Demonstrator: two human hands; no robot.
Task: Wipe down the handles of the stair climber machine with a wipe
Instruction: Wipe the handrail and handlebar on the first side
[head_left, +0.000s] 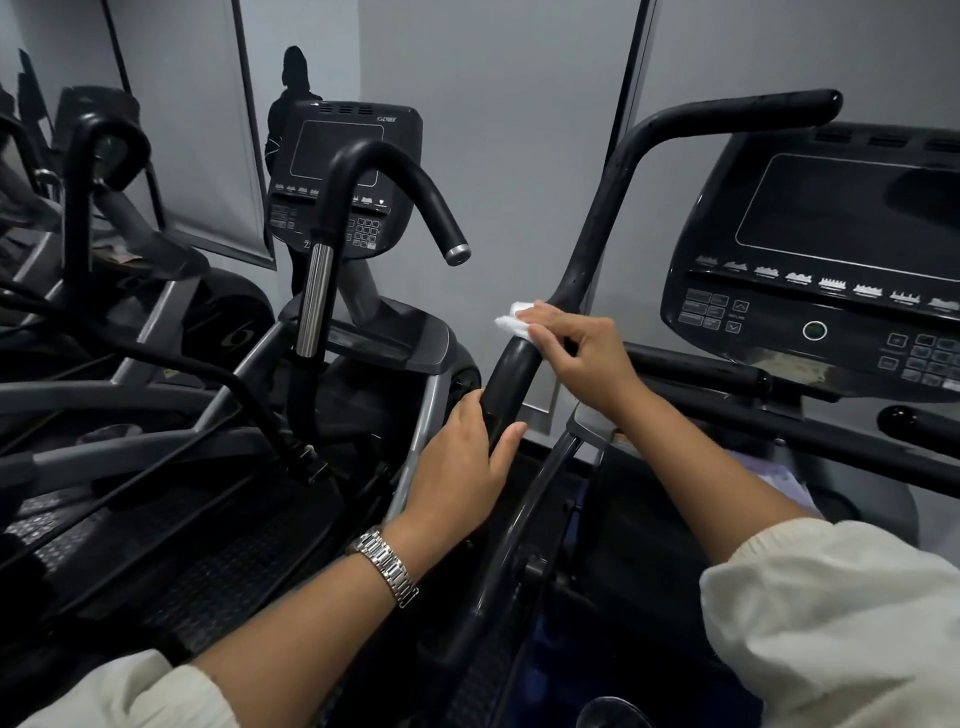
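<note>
The white sleeves (831, 623) are sitting closest. The wipe (511, 322) could be dropped if it is being pressed too lightly. The wipe is being pinched against the black handle (511, 374) by the right hand (582, 353). The left hand (462, 462) is being curled around the handle lower down.

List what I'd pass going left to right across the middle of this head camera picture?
Chrome grip → curved handle's silver end cap → white wipe → right hand → round console button.
</note>
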